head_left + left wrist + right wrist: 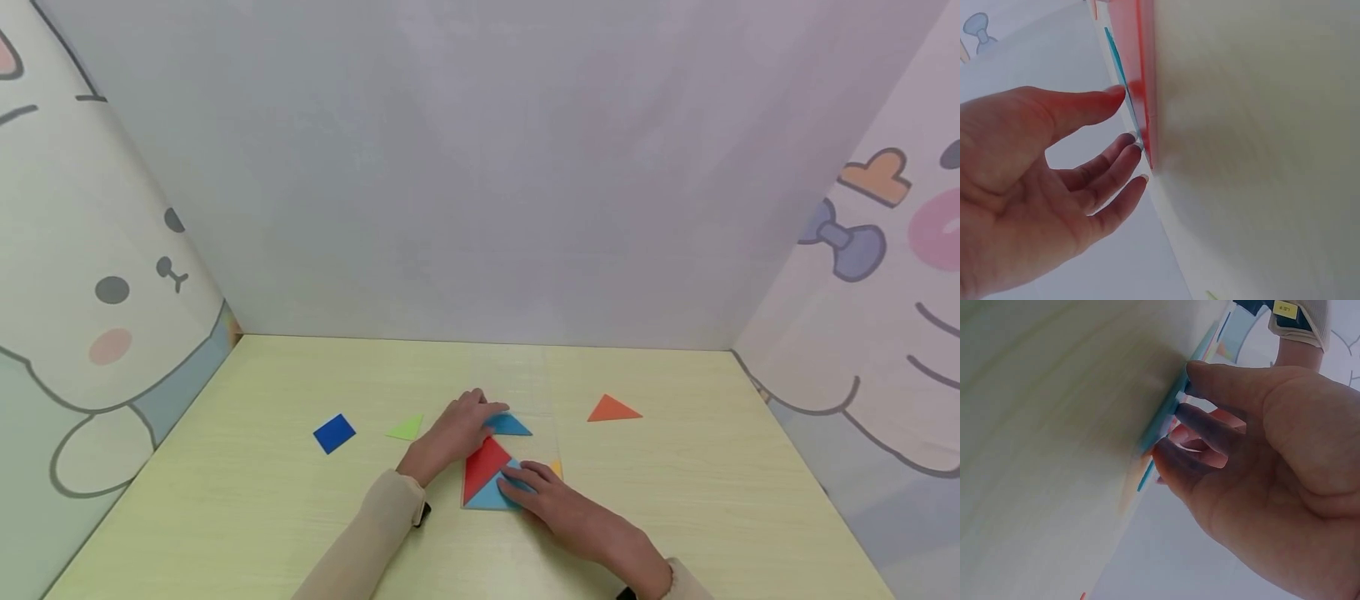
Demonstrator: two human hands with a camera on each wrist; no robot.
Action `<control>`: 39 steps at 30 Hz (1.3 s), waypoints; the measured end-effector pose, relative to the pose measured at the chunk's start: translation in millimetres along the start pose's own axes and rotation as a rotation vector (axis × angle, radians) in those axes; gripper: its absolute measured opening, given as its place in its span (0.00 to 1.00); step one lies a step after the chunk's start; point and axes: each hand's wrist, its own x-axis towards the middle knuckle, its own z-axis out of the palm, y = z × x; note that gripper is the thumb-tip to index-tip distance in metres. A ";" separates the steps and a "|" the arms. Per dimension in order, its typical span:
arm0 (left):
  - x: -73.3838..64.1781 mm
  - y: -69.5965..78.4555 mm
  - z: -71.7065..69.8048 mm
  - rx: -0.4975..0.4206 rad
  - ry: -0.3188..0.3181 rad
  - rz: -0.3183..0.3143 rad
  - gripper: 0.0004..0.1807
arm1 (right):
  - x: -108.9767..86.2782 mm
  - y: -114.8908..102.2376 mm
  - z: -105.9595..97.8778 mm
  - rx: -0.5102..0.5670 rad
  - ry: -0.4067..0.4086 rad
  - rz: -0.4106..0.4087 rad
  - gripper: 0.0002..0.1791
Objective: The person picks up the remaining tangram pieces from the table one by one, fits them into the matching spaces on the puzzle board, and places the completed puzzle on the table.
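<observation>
Flat coloured puzzle pieces lie in and around a clear tray [516,379] on the table. My left hand [463,423] reaches over a blue triangle [510,425], its thumb and fingertips spread at the piece's left part, which they hide. Just below lies a red triangle [483,467], seen edge-on in the left wrist view. My right hand [558,504] rests its fingertips on a light blue triangle [487,497] at the tray's near end, partly covering it. Beside that hand shows the corner of a yellow piece [557,468].
To the left lie a dark blue square [334,433] and a light green triangle [407,427]. An orange triangle [613,409] lies to the right. A grey wall [480,208] stands at the table's far edge, with cartoon-printed panels [90,275] at both sides.
</observation>
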 end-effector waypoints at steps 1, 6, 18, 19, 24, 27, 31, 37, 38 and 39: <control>-1.1 -0.7 -0.3 -0.013 0.005 0.000 0.24 | 0.0 -0.1 -0.1 0.004 -0.005 0.004 0.28; -6.3 -4.4 -1.8 -0.041 0.053 0.014 0.24 | 0.3 -0.1 0.0 0.014 -0.014 0.013 0.28; -16.1 -9.5 -3.5 -0.002 0.117 -0.067 0.23 | 1.1 1.1 0.7 0.018 -0.007 0.007 0.28; -16.3 -9.8 -3.7 0.009 0.118 -0.076 0.23 | 1.2 1.3 0.9 0.018 -0.005 0.007 0.28; -19.5 -12.2 -5.9 0.040 0.126 -0.105 0.23 | 1.7 1.6 0.8 0.029 -0.004 0.017 0.28; -23.3 -14.5 -7.2 0.020 0.146 -0.111 0.22 | 1.6 1.5 1.0 0.027 -0.006 0.023 0.28; -29.5 -17.6 -7.7 -0.007 0.168 -0.125 0.22 | 1.4 1.2 1.8 0.017 0.000 0.016 0.28; -36.7 -17.6 -8.8 0.001 0.200 -0.151 0.23 | 1.1 0.7 1.8 0.013 0.010 0.011 0.28; -37.4 -17.3 -9.3 0.003 0.209 -0.157 0.22 | 1.1 0.7 1.8 0.013 0.011 0.010 0.28; -38.2 -16.8 -10.0 0.004 0.218 -0.163 0.22 | 1.0 0.7 1.7 0.012 0.013 0.010 0.28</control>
